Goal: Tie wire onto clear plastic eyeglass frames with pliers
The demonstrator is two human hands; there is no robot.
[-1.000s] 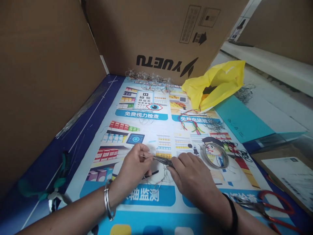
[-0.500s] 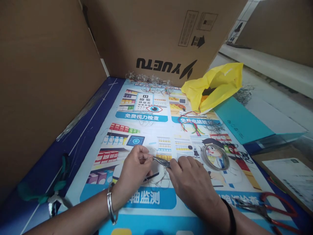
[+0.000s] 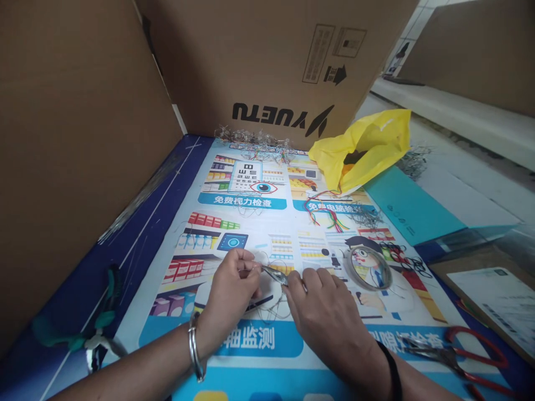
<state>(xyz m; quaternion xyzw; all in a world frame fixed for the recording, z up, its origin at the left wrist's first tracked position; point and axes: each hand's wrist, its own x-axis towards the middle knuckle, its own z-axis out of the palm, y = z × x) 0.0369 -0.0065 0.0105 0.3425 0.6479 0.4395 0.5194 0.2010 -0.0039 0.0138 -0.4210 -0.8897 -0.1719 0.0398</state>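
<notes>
My left hand (image 3: pixel 232 284), with a metal bangle on its wrist, is closed in a pinch on a thin wire (image 3: pixel 267 301) above the printed poster (image 3: pixel 251 223). My right hand (image 3: pixel 326 312), a black band on its wrist, is closed round small metal pliers (image 3: pixel 273 273) whose tip meets the wire at my left fingertips. Loose wire loops lie on the poster under both hands.
A roll of clear tape (image 3: pixel 368 267) lies just right of my right hand. Red-handled scissors (image 3: pixel 455 353) lie at the lower right. A yellow plastic bag (image 3: pixel 363 147) and coloured wires (image 3: pixel 326 209) sit further back. Cardboard boxes (image 3: pixel 267 61) wall the left and rear.
Both hands have stayed at the same spot on the poster; the pliers tip and right hand shifted slightly left and up toward the left fingers. The view tilted a little.
</notes>
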